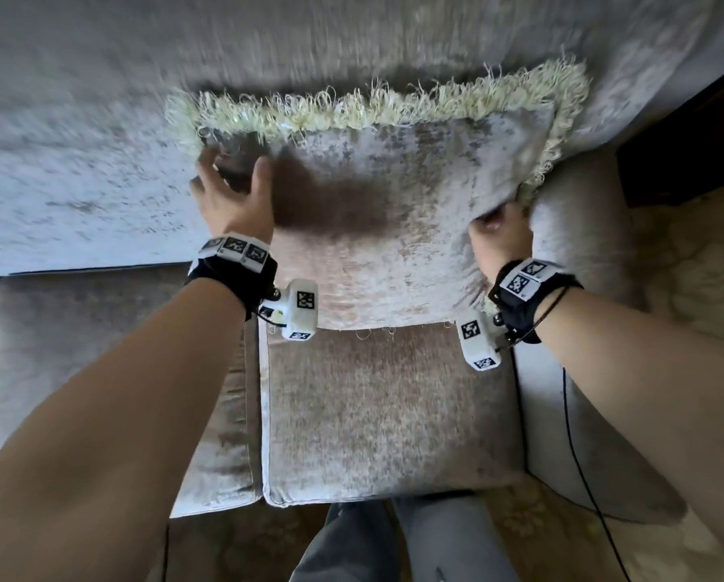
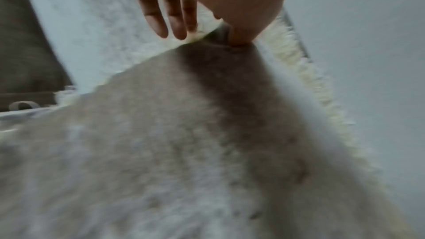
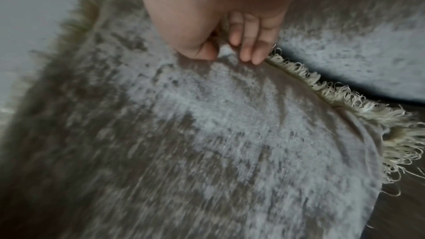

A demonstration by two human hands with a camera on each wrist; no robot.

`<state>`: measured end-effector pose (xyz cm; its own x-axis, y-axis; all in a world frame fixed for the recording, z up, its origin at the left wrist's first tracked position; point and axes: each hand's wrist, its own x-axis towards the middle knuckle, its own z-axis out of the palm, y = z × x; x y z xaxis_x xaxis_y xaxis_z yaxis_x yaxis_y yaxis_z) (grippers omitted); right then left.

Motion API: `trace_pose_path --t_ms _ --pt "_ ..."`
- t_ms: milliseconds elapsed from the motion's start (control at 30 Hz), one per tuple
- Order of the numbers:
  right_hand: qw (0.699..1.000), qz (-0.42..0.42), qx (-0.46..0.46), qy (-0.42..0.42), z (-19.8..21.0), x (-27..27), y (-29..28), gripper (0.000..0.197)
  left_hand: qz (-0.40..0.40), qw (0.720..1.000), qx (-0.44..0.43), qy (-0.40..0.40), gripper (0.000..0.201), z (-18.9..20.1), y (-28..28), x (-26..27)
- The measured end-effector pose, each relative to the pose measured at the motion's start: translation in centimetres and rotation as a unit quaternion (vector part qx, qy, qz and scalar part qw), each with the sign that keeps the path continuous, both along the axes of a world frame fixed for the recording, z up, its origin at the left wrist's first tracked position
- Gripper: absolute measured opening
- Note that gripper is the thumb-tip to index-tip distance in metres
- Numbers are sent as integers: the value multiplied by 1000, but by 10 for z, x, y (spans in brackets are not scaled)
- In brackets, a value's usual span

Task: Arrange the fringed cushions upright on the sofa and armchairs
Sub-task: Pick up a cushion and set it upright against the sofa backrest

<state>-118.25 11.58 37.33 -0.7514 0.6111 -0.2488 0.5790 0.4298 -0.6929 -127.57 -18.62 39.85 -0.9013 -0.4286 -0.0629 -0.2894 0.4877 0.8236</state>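
A beige velvet cushion with a cream fringe leans against the sofa back, at the right end of the seat beside the armrest. My left hand holds its upper left corner. In the left wrist view the thumb of that hand presses the front of the cushion while straight fingers reach past the fringe. My right hand pinches the cushion's right edge. In the right wrist view this hand bunches the fabric of the cushion between thumb and fingers.
The seat cushion lies under the fringed one, with another seat to its left. A dark wooden piece stands right of the armrest on patterned carpet. A black cable hangs from my right wrist. My legs touch the sofa front.
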Motion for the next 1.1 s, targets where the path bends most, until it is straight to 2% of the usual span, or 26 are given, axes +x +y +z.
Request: trace_pose_path --t_ms 33,67,133,267,333,500,633,733,933,1033,1100 --pt "1000 30 -4 -6 5 2 -5 12 -27 999 -12 -25 70 7 5 -7" --pt "999 53 -6 1 8 3 -8 6 -52 997 -38 -53 76 13 11 -15" --pt "996 85 -18 10 12 2 -12 6 -64 988 -93 -106 73 18 16 -30" --pt "990 117 -14 -77 3 7 -5 11 -91 976 -153 -126 28 10 9 -47" --pt "986 130 -21 -104 0 14 -1 15 -100 972 -169 -129 20 11 7 -51" --pt "980 133 -24 -148 8 22 -1 18 -57 980 -127 -140 20 35 3 -64" --pt "979 122 -45 -156 23 24 -8 31 -63 985 -78 -138 15 42 0 -48" --pt "980 118 -59 -151 35 27 -16 36 -101 982 -75 -143 28 46 -2 -27" --pt "981 120 -72 -131 77 32 -41 43 -151 964 -80 -204 71 77 -2 24" --pt "982 130 -81 -108 107 35 -52 43 -143 967 -79 -197 77 99 -5 46" --pt "981 147 -84 -99 126 38 -58 43 -163 959 -96 -209 77 112 -8 60"
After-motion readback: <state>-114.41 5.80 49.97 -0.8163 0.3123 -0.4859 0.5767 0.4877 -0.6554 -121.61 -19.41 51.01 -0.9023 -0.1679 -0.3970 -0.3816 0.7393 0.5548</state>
